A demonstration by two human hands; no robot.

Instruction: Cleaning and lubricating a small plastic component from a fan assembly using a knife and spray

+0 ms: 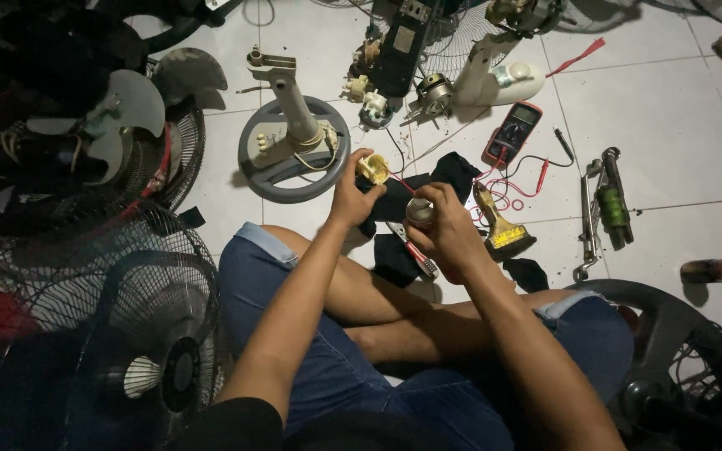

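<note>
both hands curled shut | left hand (351,194) pinches yellow part (373,169); right hand (447,230) grips spray can (419,213)

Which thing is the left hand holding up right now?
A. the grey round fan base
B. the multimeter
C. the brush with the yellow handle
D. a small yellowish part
D: the left hand pinches a small yellowish part, while the multimeter, the brush and the grey fan base lie untouched on the floor.
</note>
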